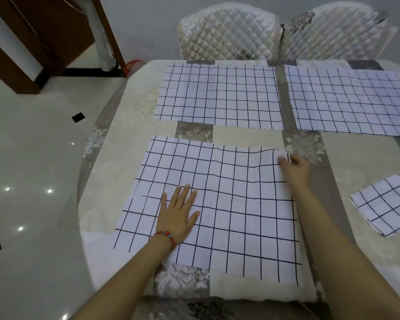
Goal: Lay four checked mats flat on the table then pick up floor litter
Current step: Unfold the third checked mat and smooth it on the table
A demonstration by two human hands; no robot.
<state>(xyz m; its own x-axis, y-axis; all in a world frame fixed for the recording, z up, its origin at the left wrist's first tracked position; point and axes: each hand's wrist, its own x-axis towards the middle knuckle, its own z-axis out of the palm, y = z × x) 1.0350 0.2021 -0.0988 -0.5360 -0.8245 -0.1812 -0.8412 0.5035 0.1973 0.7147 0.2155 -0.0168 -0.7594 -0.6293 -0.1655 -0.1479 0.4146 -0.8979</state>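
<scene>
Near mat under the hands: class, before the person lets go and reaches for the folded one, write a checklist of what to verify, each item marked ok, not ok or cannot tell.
1. Near mat fully unfolded: ok.
2. Near mat flat: not ok, ripples run along its far edge.
3. Left hand pressing flat to hold it: ok, fingers straight.
4. Right hand finished with the far right corner: not ok, fingers pinch it.
5. Far left mat and far right mat laid flat: ok.
6. Folded mat at the right laid out: not ok, folded.
</scene>
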